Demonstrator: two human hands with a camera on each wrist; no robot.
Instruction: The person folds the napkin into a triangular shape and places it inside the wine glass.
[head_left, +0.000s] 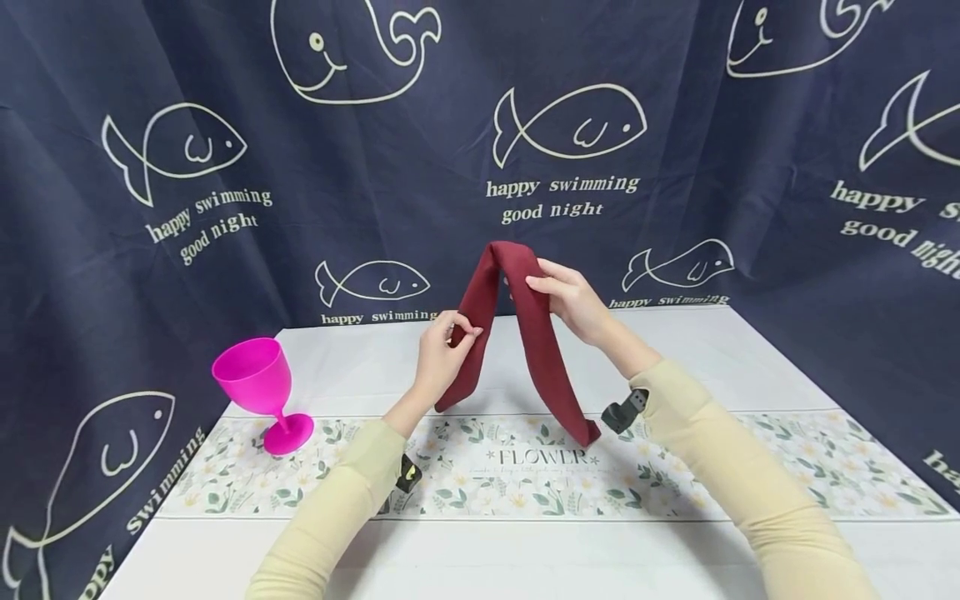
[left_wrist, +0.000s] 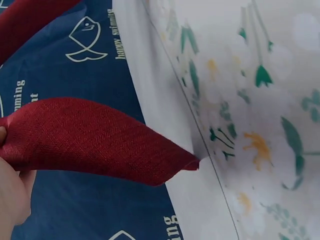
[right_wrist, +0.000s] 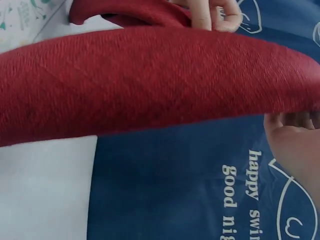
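Observation:
A dark red cloth [head_left: 546,358], folded into a long band, hangs in the air as an upside-down V, its bend at the top. My left hand [head_left: 441,354] pinches the left leg partway down between thumb and fingers. Higher up, my right hand [head_left: 576,304] grips the right leg near the bend, with its thumb in front and some fingers hidden behind. In the left wrist view, the left leg of the cloth [left_wrist: 95,142] reaches out past the hand to a loose end. The right wrist view has the cloth [right_wrist: 150,82] stretching across it, woven texture showing.
A bright pink goblet [head_left: 255,379] stands upright at the left of the white table [head_left: 360,358]. Across the table runs a floral strip [head_left: 480,492] lettered FLOWER, below the cloth. Behind hangs a navy curtain [head_left: 435,200] with fish drawings.

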